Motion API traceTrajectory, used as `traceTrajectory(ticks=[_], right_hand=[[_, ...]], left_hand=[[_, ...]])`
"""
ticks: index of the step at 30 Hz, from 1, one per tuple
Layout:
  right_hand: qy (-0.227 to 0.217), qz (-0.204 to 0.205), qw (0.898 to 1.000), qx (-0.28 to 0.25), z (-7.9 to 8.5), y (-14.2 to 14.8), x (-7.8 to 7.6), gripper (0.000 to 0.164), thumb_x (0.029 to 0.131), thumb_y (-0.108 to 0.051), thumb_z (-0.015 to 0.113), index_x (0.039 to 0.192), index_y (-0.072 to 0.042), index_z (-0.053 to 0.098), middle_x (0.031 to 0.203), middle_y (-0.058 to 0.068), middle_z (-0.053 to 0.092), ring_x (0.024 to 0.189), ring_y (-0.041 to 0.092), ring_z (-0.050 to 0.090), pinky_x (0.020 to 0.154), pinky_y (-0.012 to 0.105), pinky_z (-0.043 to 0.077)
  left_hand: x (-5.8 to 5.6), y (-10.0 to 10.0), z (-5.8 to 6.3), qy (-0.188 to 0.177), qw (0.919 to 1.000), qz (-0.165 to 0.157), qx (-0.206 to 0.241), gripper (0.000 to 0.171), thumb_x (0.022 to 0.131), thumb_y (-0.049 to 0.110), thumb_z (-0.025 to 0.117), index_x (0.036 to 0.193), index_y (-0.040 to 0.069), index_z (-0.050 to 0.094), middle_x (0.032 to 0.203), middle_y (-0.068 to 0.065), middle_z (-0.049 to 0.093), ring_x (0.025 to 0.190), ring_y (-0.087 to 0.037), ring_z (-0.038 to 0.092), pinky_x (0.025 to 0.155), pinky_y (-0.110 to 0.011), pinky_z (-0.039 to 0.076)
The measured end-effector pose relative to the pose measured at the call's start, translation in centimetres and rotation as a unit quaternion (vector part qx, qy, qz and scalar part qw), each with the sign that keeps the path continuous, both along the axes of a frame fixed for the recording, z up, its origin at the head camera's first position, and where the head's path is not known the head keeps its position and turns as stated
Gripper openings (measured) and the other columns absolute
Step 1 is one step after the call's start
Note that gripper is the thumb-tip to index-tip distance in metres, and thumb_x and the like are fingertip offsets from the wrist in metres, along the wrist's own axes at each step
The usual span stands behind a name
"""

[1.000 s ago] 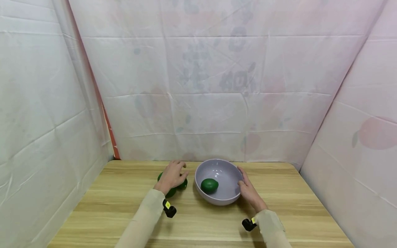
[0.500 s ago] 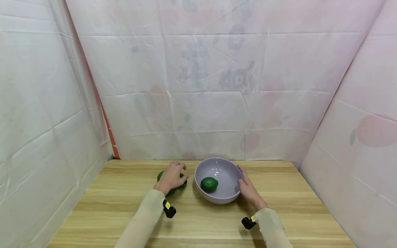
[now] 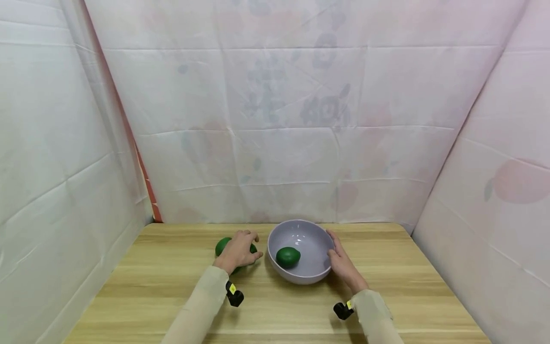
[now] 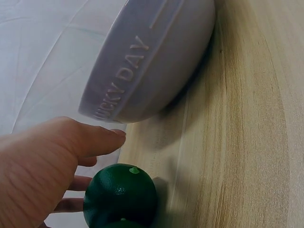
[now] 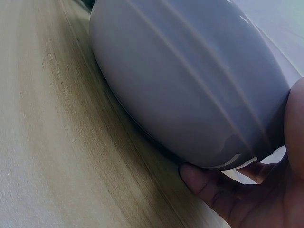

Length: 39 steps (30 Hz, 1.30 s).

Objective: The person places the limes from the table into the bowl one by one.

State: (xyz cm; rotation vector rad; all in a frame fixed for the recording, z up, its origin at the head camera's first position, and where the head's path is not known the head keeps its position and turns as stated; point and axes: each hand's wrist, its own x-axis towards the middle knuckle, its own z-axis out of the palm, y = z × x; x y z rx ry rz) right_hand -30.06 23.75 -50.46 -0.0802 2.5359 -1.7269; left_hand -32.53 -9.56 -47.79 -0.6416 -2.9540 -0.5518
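Observation:
A lilac bowl (image 3: pixel 315 246) stands on the table with one green lime (image 3: pixel 288 257) lying inside it. My right hand (image 3: pixel 345 267) grips the bowl's right side, thumb over the rim and fingers against the outer wall. To the bowl's left, my left hand (image 3: pixel 236 252) is over several more green limes, partly hidden beneath it. One lime (image 3: pixel 221 245) shows past the hand's left side. In the left wrist view, a lime (image 4: pixel 118 190) sits close to the fingers, while the thumb (image 4: pixel 102 138) stretches out apart from it, near the bowl's raised lettering.
The wood-grain table (image 3: pixel 275 310) carries the bowl and the limes. Pale printed sheets hang behind it (image 3: pixel 279 143) and on both sides. Each wrist wears a small black camera, such as the left camera (image 3: pixel 235 297).
My left hand has come slightly toward me and lower over the limes, baring more of the leftmost one. The right hand and bowl hold their place; the head view shifts a little.

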Motion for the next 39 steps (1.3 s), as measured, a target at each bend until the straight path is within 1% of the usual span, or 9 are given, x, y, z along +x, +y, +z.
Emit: traceTrajectory(ticks=[3, 9, 14, 18, 22, 28, 34, 39], right_hand=[[-0.001, -0.003, 1.0, -0.001, 0.1, 0.1, 0.1, 0.064, 0.103, -0.002, 0.025, 0.164, -0.016, 0.01, 0.172, 0.019, 0.002, 0.158, 0.045, 0.002, 0.126, 0.061, 0.005], [0.014, -0.001, 1.0, -0.005, 0.2, 0.1, 0.2, 0.064, 0.102, 0.0, 0.027, 0.163, -0.012, 0.012, 0.171, 0.022, 0.004, 0.158, 0.045, 0.003, 0.126, 0.061, 0.005], [0.01, -0.006, 1.0, -0.006, 0.0, 0.3, 0.5, 0.064, 0.102, 0.0, 0.026, 0.163, -0.014, 0.012, 0.171, 0.02, 0.004, 0.158, 0.044, 0.003, 0.126, 0.061, 0.006], [0.007, -0.005, 1.0, -0.01, 0.0, 0.3, 0.8, 0.064, 0.102, 0.0, 0.025, 0.163, -0.015, 0.011, 0.171, 0.02, 0.003, 0.158, 0.045, 0.003, 0.126, 0.061, 0.006], [0.008, -0.006, 1.0, -0.013, 0.0, 0.3, 0.8, 0.064, 0.102, 0.001, 0.025, 0.163, -0.015, 0.012, 0.171, 0.02, 0.003, 0.158, 0.044, 0.003, 0.126, 0.061, 0.005], [0.013, -0.006, 1.0, -0.016, -0.1, 0.1, 0.9, 0.064, 0.102, 0.001, 0.025, 0.163, -0.015, 0.013, 0.171, 0.019, 0.005, 0.158, 0.043, 0.004, 0.127, 0.06, 0.004], [0.013, -0.007, 1.0, -0.016, -0.1, 0.1, 0.8, 0.064, 0.102, 0.001, 0.026, 0.163, -0.015, 0.013, 0.171, 0.019, 0.005, 0.158, 0.044, 0.004, 0.126, 0.061, 0.004], [0.011, -0.008, 1.0, -0.015, -0.3, 0.2, 0.8, 0.064, 0.102, 0.001, 0.026, 0.163, -0.015, 0.013, 0.171, 0.019, 0.005, 0.158, 0.044, 0.003, 0.126, 0.061, 0.004]], left_hand=[[-0.1, 0.1, 0.2, 0.004, 0.9999, -0.009, -0.005, 0.039, 0.089, 0.033, 0.077, 0.12, 0.01, 0.068, 0.126, -0.014, 0.066, 0.12, -0.035, 0.059, 0.097, -0.051, 0.052], [-0.2, 0.2, 0.0, 0.009, 0.9993, -0.025, -0.027, 0.038, 0.087, 0.029, 0.08, 0.117, 0.009, 0.068, 0.12, -0.012, 0.068, 0.113, -0.032, 0.061, 0.093, -0.048, 0.053], [0.0, 0.2, -0.2, -0.003, 0.9992, -0.025, -0.032, 0.035, 0.087, 0.025, 0.079, 0.116, 0.009, 0.068, 0.118, -0.012, 0.067, 0.113, -0.032, 0.06, 0.093, -0.047, 0.053], [0.1, 0.3, -0.2, -0.008, 0.9995, -0.022, -0.019, 0.036, 0.087, 0.024, 0.079, 0.117, 0.007, 0.068, 0.117, -0.013, 0.068, 0.114, -0.034, 0.061, 0.094, -0.048, 0.053], [0.1, 0.5, -0.2, 0.0, 0.9997, -0.024, -0.001, 0.037, 0.088, 0.024, 0.079, 0.117, 0.004, 0.068, 0.116, -0.015, 0.069, 0.113, -0.036, 0.062, 0.095, -0.049, 0.053], [0.0, 0.6, -0.6, 0.0, 0.9998, -0.018, 0.009, 0.034, 0.088, 0.025, 0.08, 0.114, 0.005, 0.069, 0.115, -0.017, 0.069, 0.113, -0.036, 0.062, 0.096, -0.051, 0.051], [0.0, 0.7, -0.9, -0.009, 0.9998, -0.019, -0.007, 0.037, 0.087, 0.027, 0.081, 0.114, 0.005, 0.069, 0.113, -0.016, 0.069, 0.113, -0.036, 0.061, 0.096, -0.051, 0.051], [0.1, 0.9, -0.7, -0.018, 0.9993, -0.016, -0.027, 0.039, 0.082, 0.027, 0.085, 0.112, 0.007, 0.069, 0.11, -0.014, 0.069, 0.107, -0.034, 0.062, 0.094, -0.05, 0.052]])
